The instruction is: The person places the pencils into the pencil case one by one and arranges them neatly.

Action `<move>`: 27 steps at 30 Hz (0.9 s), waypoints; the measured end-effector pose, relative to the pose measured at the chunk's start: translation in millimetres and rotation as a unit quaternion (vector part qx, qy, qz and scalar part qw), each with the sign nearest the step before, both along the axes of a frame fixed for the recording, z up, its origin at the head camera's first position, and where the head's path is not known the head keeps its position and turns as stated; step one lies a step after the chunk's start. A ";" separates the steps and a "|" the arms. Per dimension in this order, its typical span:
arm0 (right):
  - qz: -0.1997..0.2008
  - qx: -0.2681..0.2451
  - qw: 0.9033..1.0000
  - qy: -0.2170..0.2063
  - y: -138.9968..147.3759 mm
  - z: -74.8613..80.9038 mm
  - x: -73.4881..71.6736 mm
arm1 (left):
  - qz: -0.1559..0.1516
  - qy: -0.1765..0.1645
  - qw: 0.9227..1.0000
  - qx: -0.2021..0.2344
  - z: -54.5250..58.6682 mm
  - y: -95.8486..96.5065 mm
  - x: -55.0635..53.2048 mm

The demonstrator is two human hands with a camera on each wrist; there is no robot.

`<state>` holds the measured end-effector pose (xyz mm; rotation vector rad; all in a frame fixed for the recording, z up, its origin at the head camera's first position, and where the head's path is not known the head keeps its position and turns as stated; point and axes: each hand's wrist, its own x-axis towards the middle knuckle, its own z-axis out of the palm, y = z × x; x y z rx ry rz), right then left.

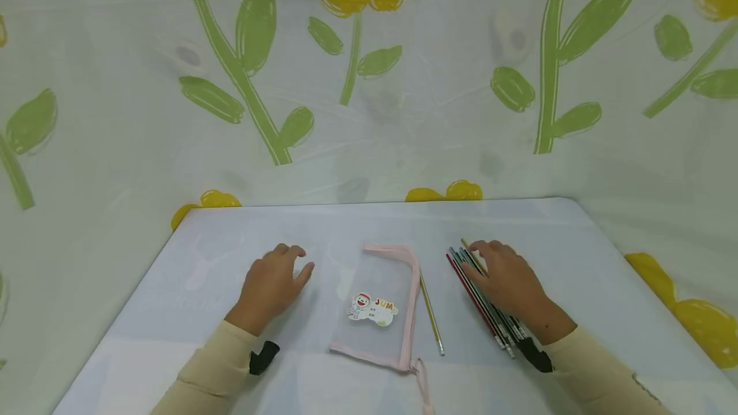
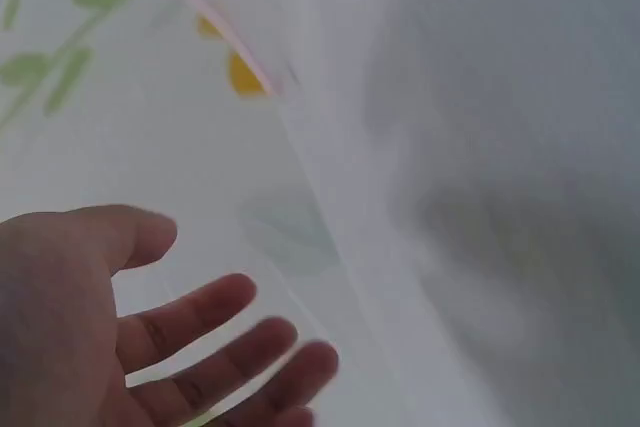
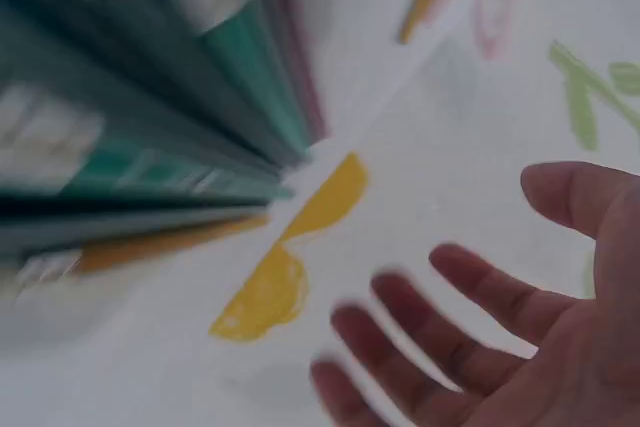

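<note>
A see-through pouch (image 1: 377,277) with pink zipped edging lies flat on the table, a cartoon sticker (image 1: 371,310) on its front. Along its right edge is a single yellow pencil (image 1: 430,309). Farther right, several pencils (image 1: 477,303) in dark green, red and yellow lie in a loose bundle, filling the left of the right wrist view. My right hand (image 1: 510,279) hovers over this bundle with fingers spread, holding nothing. Left of the pouch, my left hand (image 1: 269,287) is held above the table, fingers relaxed and apart, nothing in it.
The white table (image 1: 230,242) ends at a back edge against a hanging cloth (image 1: 438,114) printed with yellow flowers and green leaves. A pink pull strap (image 1: 423,384) hangs from the pouch's lower right corner toward the front. Black bands (image 1: 264,358) show at both sleeves.
</note>
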<state>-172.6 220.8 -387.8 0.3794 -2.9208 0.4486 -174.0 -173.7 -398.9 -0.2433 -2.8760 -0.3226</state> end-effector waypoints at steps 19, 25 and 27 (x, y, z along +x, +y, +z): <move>0.022 -0.132 0.971 -0.197 -57.3 -15.6 12.1 | -0.148 -0.068 0.985 -0.051 -0.7 129.4 21.3; 0.041 -0.115 0.970 -0.209 -57.4 -21.3 14.5 | -0.143 -0.093 0.981 -0.088 -7.9 138.3 15.4; 0.045 -0.109 0.972 -0.202 -57.8 -21.8 15.6 | -0.145 -0.090 0.980 -0.105 -10.1 140.4 13.8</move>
